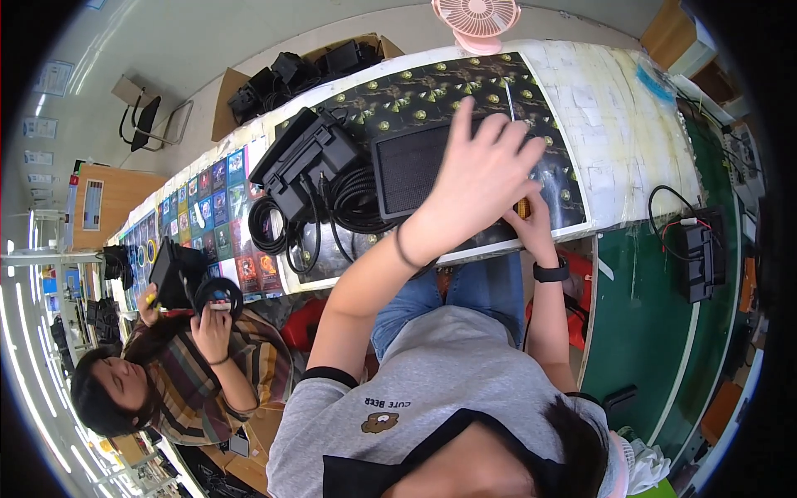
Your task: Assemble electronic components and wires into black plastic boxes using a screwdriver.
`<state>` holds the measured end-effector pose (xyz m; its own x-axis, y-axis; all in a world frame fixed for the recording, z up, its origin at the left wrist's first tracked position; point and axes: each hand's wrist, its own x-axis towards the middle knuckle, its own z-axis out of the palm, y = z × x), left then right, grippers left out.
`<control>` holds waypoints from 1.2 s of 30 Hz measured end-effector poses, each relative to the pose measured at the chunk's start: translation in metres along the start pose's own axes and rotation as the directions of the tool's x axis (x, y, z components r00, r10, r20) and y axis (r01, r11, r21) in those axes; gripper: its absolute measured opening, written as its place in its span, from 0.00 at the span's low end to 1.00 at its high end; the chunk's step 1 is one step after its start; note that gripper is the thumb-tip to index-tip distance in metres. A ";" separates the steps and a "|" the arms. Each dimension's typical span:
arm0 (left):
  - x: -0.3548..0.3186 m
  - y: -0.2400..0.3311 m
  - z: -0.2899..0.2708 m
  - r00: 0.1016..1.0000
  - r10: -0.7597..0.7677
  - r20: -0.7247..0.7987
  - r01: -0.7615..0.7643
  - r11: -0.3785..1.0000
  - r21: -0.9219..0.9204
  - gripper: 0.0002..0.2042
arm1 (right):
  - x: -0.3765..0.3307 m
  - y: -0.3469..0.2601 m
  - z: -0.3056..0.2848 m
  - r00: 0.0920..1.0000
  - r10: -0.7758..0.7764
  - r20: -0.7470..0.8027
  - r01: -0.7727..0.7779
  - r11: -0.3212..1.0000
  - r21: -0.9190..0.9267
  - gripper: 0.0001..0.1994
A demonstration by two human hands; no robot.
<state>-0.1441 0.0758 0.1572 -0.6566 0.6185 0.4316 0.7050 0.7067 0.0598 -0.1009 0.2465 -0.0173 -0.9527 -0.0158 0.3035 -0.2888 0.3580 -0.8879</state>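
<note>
My left hand [490, 166] reaches across a black rectangular panel with a mesh-like face [407, 174]; its fingers are spread and nothing shows in them. Close by, my right hand [533, 226], with a dark band on its wrist, is closed around a small amber-and-black piece [523, 207], whose kind I cannot make out. A thin pale rod [510, 100] shows beyond my left fingers. Left of the panel lies a black plastic housing [311, 158] with coiled black cable [357, 197] beside it.
A pink fan [477, 21] stands at the table's far edge. Beyond it, left, a cardboard box [224, 104] holds black units. A co-worker at left handles a black unit [176, 270] and cable. Another black unit with wires [704, 261] lies on the green surface at right.
</note>
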 end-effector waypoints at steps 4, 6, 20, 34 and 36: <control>-0.069 -0.029 -0.032 0.952 -0.270 0.140 0.273 0.962 0.001 0.37 | -0.004 -0.001 0.000 1.000 0.001 -0.032 -0.003 0.999 -0.047 0.32; -0.089 -0.041 -0.023 0.918 -0.344 0.198 0.342 0.939 0.047 0.38 | 0.000 -0.009 0.006 0.997 0.068 -0.034 -0.069 0.997 -0.030 0.31; -0.051 -0.121 0.041 0.853 -0.444 -0.274 0.518 0.783 0.345 0.19 | 0.006 -0.023 0.017 0.977 0.053 -0.208 -0.044 0.998 0.049 0.16; -0.079 -0.102 0.046 0.955 -0.238 -0.176 0.282 0.912 0.297 0.30 | 0.001 -0.027 -0.065 0.749 0.302 -0.590 -0.185 0.950 0.251 0.13; -0.085 -0.114 0.044 0.960 -0.218 -0.177 0.263 0.921 0.288 0.30 | 0.001 -0.023 -0.113 0.650 0.201 -0.733 -0.292 0.956 0.003 0.12</control>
<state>-0.1804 -0.0424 0.0741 -0.7365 0.3785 0.5607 0.3998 0.9121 -0.0905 -0.0845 0.3440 0.0431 -0.6076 0.7461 0.2722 0.0015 0.3438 -0.9390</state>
